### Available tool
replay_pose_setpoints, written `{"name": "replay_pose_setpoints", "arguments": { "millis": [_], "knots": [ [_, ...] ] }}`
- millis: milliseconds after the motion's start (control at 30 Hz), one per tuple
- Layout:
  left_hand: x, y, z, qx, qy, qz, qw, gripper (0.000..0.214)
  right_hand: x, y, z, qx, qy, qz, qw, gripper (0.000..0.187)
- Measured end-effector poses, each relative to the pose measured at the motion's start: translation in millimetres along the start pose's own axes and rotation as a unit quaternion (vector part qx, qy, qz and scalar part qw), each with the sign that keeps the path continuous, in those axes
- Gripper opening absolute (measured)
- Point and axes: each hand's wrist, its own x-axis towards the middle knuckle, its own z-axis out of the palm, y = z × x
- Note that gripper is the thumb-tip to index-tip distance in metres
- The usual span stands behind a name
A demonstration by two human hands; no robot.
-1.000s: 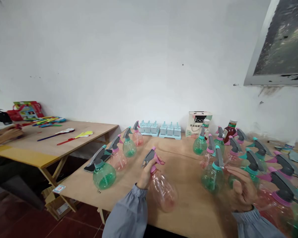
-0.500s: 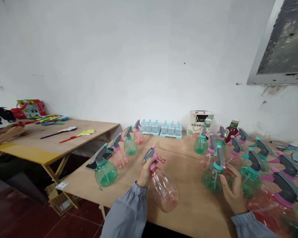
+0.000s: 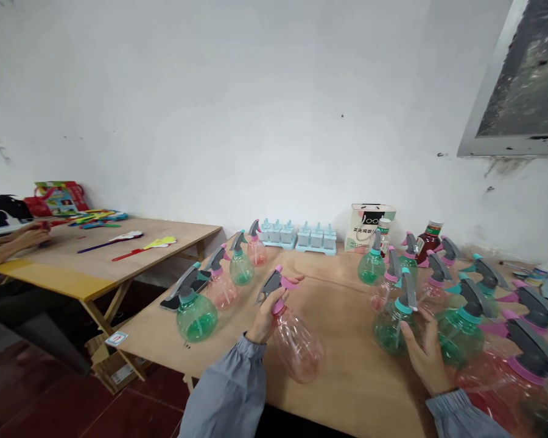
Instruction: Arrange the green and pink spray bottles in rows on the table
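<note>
Right hand [image 3: 422, 353] now closer against green translucent plastic spray bottle [image 3: 393, 325], fingers spread, unclamped. Left hand [image 3: 267, 307] grip clamped on pink translucent plastic spray bottle [image 3: 295, 340], tilted above wooden counter [image 3: 342, 365]; best steadied by neck.

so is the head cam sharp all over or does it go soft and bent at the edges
Head view: centre fairly sharp, the pink spray bottle in the left hand is crisp; the bottles at the right edge smear and stretch; the right hand is slightly soft; light is flat and even, no hard shadows or glare.
</note>
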Motion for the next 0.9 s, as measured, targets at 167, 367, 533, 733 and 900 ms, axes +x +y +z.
{"name": "replay_pose_setpoints", "arguments": {
  "millis": [167,367,533,733,900],
  "knots": [
    [7,-3,-9.9,0.029,0.02,0.09,0.995,0.033,1,3,3,-0.024,0.0,-0.012,1.0,0.06],
    [10,4,-20.7,0.18,-0.042,0.092,0.978,0.034,1,6,5,-0.064,0.001,-0.022,0.998,0.068],
    [21,1,-20.0,0.239,-0.048,0.084,0.966,0.049,1,4,6,-0.059,-0.011,0.001,0.998,0.072],
    [21,-25,-32.6,0.286,0.083,0.28,0.913,0.079,-1,4,4,-0.057,-0.021,0.012,0.998,0.07],
    [-2,-53,-53.8,0.452,0.1,0.264,0.846,0.084,-2,5,4,-0.057,-0.025,0.01,0.998,0.069]
  ]
}}
